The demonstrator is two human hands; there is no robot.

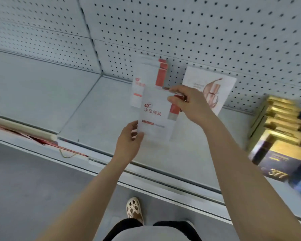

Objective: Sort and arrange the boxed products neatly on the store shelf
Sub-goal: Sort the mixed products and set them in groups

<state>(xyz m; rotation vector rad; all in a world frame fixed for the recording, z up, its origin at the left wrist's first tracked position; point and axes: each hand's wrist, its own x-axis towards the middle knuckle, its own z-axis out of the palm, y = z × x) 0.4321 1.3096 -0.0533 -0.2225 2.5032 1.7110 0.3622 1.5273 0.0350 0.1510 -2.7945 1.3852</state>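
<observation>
I hold a flat white box with red print (pixel 155 112) above the grey shelf (pixel 97 108). My left hand (pixel 129 143) pinches its lower left corner. Its upper right corner is gripped by my right hand (pixel 186 103). Behind it, similar white and red boxes (pixel 146 80) stand against the pegboard back wall. A white box with a copper-coloured picture (pixel 210 87) leans on the wall to their right.
A row of gold and dark blue boxes (pixel 278 134) fills the shelf's right end. The pegboard wall (pixel 198 32) rises behind. The shelf's front rail (pixel 163 181) runs diagonally below my arms. Red strips and a yellow cord (pixel 66 153) lie at the left edge.
</observation>
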